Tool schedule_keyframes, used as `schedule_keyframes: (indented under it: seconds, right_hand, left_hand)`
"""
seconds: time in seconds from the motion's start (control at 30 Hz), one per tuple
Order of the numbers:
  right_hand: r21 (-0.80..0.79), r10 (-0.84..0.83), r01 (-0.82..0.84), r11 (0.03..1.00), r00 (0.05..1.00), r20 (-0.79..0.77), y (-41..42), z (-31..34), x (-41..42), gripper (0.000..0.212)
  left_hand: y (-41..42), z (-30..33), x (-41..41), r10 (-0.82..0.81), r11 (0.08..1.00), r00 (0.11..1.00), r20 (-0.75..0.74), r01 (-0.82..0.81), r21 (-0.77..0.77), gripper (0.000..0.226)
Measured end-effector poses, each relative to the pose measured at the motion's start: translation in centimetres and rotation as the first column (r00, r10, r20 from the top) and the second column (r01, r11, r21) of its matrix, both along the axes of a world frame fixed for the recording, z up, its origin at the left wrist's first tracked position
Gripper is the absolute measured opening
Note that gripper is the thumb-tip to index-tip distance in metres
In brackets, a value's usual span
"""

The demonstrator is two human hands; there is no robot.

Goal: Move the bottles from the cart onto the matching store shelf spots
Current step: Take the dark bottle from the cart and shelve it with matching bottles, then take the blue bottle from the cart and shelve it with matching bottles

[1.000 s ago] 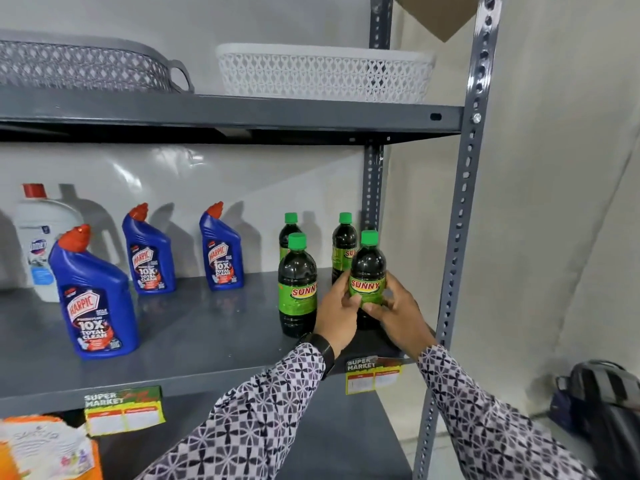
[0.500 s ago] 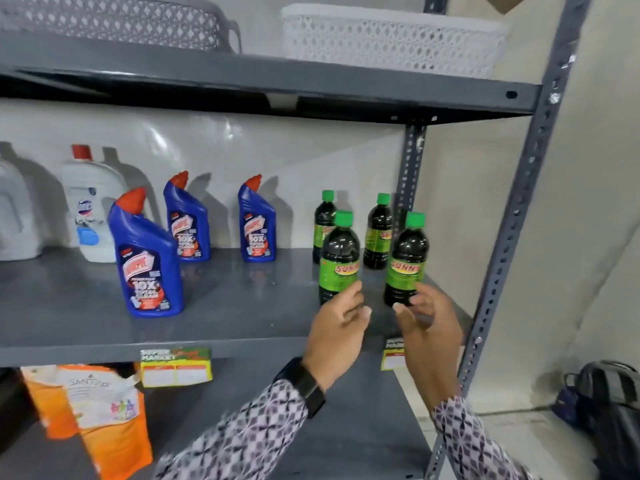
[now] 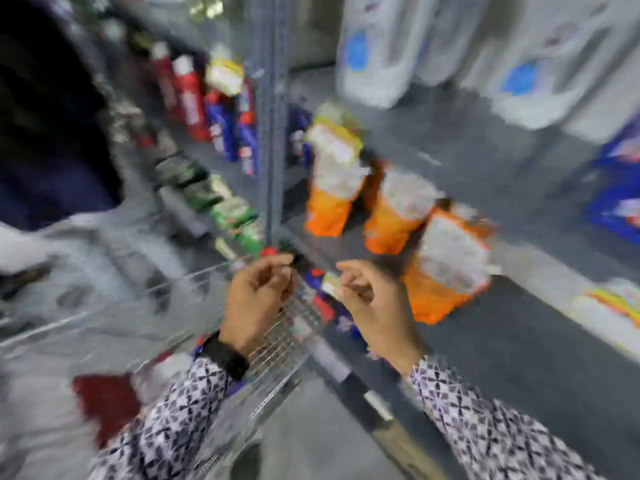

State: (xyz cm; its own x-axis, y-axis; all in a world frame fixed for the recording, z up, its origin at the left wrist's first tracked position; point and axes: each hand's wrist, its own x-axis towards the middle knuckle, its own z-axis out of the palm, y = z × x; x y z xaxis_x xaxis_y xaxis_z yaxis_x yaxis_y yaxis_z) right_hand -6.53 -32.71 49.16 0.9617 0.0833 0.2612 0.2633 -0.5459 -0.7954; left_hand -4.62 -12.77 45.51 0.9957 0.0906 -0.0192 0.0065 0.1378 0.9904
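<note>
Pouches (image 3: 394, 216) of orange crowd shelf (image 3: 519, 341) beside wire cart (image 3: 277, 344).

Heavy motion blur smears nearly the whole wide-angle view, streaking the orange pouches (image 3: 398, 216) and white jugs (image 3: 374, 53) on the grey shelf (image 3: 485, 161). Only the patterned sleeves (image 3: 491, 434) near the bottom edge hold some sharpness. Light is even and moderate; the upper-left corner falls dark.

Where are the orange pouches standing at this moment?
In the head view the orange pouches stand right of centre on a grey shelf, just right of the upright post and beyond the right hand.
</note>
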Motion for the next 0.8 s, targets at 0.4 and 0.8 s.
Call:
schedule_keyframes:
  seconds: [0.4,0.8]
  right_hand:
    - [-0.121,0.205,-0.453,0.883,0.605,-0.769,23.4,-29.7,9.5,0.047]
    - [-0.226,-0.01,-0.545,0.807,0.37,-0.929,26.8,-48.8,12.8,0.049]
  left_hand:
    - [22.5,-29.8,-2.1,0.396,0.907,0.585,-0.708,-0.369,0.202,0.039]
    - [18.5,-45.8,-0.1,0.326,0.945,0.372,-0.869,-0.119,0.304,0.031]
